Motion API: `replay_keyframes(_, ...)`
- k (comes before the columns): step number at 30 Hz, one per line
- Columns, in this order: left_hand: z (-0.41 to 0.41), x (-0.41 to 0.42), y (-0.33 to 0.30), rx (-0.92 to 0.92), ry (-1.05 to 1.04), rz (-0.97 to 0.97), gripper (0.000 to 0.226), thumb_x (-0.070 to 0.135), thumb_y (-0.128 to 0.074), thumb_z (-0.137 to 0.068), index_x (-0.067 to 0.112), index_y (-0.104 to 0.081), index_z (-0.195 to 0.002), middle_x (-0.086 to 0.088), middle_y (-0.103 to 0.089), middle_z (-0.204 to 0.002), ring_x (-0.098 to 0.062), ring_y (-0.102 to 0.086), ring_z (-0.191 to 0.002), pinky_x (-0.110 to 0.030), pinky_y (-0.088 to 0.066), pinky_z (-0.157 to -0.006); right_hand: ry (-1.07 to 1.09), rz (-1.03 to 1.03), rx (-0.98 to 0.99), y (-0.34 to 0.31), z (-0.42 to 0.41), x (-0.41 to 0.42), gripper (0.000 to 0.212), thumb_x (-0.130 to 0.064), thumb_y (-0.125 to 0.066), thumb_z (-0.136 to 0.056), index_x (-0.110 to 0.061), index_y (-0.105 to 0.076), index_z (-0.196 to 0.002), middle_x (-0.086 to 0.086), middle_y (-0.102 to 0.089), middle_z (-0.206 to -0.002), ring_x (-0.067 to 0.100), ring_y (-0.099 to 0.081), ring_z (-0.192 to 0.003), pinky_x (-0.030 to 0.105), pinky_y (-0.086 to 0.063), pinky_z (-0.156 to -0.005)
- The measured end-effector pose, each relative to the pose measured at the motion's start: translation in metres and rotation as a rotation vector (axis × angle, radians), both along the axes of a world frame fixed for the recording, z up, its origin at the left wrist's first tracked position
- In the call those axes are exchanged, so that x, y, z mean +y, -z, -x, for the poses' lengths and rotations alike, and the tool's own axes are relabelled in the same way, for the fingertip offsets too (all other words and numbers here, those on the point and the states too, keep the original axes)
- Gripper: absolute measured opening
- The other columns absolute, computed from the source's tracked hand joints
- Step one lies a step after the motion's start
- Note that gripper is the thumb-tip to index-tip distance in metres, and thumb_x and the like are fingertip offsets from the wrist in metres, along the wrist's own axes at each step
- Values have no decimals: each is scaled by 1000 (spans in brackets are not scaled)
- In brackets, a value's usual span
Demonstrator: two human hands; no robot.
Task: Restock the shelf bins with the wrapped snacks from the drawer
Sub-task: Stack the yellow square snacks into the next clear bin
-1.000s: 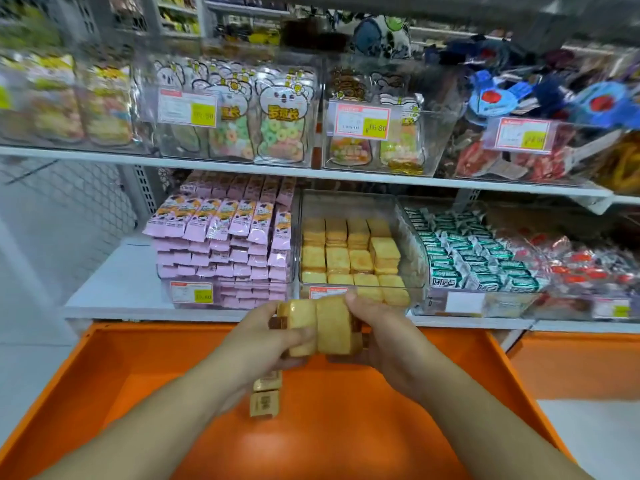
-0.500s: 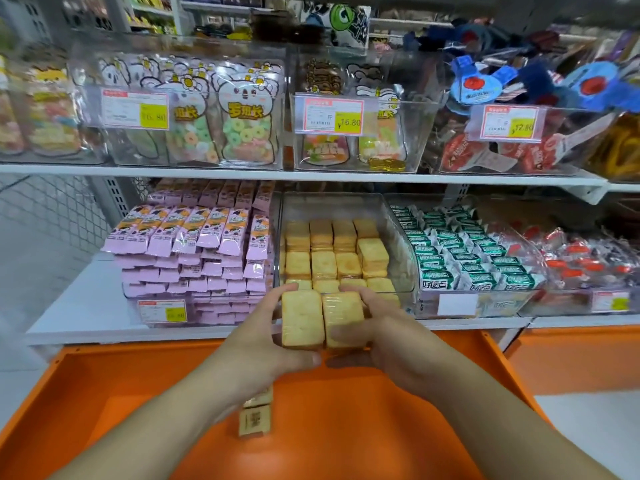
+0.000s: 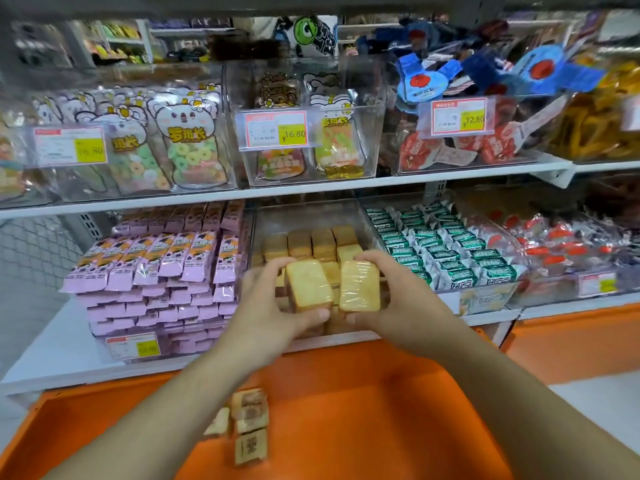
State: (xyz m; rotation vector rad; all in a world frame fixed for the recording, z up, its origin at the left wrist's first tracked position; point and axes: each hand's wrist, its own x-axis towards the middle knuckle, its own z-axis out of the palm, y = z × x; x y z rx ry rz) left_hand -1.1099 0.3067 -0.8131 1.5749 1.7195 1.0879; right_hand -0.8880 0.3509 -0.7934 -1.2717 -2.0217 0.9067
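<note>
1. Both hands have risen from above the orange drawer [image 3: 346, 410] to the front of the clear plastic shelf bin [image 3: 311, 216] since half a second ago.
2. Left of the grip sit stacked pink wrapped bars [image 3: 156, 271].
3. The left hand [image 3: 273, 306] grips one clear-wrapped yellow cake [image 3: 306, 289], fingers curled over its top.
4. The right hand [image 3: 398, 299] grips a second wrapped cake [image 3: 358, 287], just beside the first.
5. Below the grip, a few wrapped snacks [image 3: 249, 424] lie in the drawer.
6. Right of the grip sit green-wrapped packets [image 3: 446, 251].
</note>
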Motion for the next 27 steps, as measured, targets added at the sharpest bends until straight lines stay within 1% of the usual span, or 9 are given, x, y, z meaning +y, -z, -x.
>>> replay_keyframes(2, -6, 25, -1, 102, -12, 7, 85, 41, -94, -71, 45, -47, -142, 13, -35, -138, -8, -46, -125, -32, -40, -112, 75, -92, -75, 3, -8, 13, 78, -30, -93, -74, -49, -46, -134, -18, -54, -125, 6, -59, -111, 35, -56, -92)
replay_keyframes(5, -14, 66, 4, 202, -15, 34, 87, 43, -92, -73, 34, -48, -148, 11, -40, -136, -10, -46, -124, -30, -40, -107, 162, -124, -140, 5, -16, 28, 83, -41, -90, -77, -41, -44, -145, -16, -41, -138, 11, -45, -126, 39, -46, -105)
replay_keyframes(7, -15, 92, 14, 259, -35, 65, 87, 46, -93, -70, 28, -51, -145, 9, -43, -129, -16, -51, -123, -33, -43, -108, 188, -112, -141, 6, -19, 34, 84, -42, -90, -78, -39, -43, -147, -17, -40, -139, 12, -44, -128, 40, -46, -106)
replay_keyframes(10, -16, 125, 34, 308, -91, 142, 90, 47, -96, -66, 23, -54, -142, 6, -45, -125, -18, -54, -119, -27, -43, -103, 204, -106, -142, 12, -24, 42, 81, -42, -89, -79, -36, -45, -147, -17, -41, -133, 11, -44, -124, 34, -43, -100)
replay_keyframes(16, -21, 166, 53, 434, -81, 285, 95, 62, -89, -68, 22, -53, -146, -1, -55, -143, -26, -56, -128, -28, -46, -102, 212, -128, -105, 19, -35, 55, 82, -39, -90, -79, -39, -43, -147, -20, -42, -136, 7, -44, -123, 31, -43, -99)
replay_keyframes(20, -13, 172, 60, 597, -50, 293, 105, 92, -66, -52, 32, -57, -137, -2, -62, -139, -31, -56, -128, -45, -49, -105, 214, -159, -112, 24, -36, 60, 85, -36, -89, -79, -39, -42, -150, -19, -44, -141, 9, -43, -129, 31, -39, -106)
replay_keyframes(22, -12, 168, 57, 624, -38, 276, 103, 87, -71, -60, 29, -53, -143, -4, -59, -144, -30, -53, -132, -45, -47, -108, 211, -172, -116, 25, -33, 60, 87, -37, -90, -79, -37, -42, -151, -18, -43, -145, 12, -41, -135, 34, -39, -111)
replay_keyframes(24, -14, 157, 48, 545, -59, 234, 91, 73, -80, -70, 24, -54, -142, -1, -61, -141, -26, -57, -129, -39, -50, -104, 198, -185, -120, 26, -28, 59, 88, -37, -90, -79, -36, -41, -152, -18, -43, -146, 13, -39, -137, 35, -38, -113)
replay_keyframes(27, -15, 130, 38, 471, -87, 138, 61, 56, -72, -90, 23, -56, -139, 4, -64, -137, -20, -61, -123, -35, -51, -101, 173, -204, -166, 27, -19, 53, 91, -39, -89, -79, -35, -39, -155, -18, -42, -148, 13, -33, -138, 32, -33, -113)
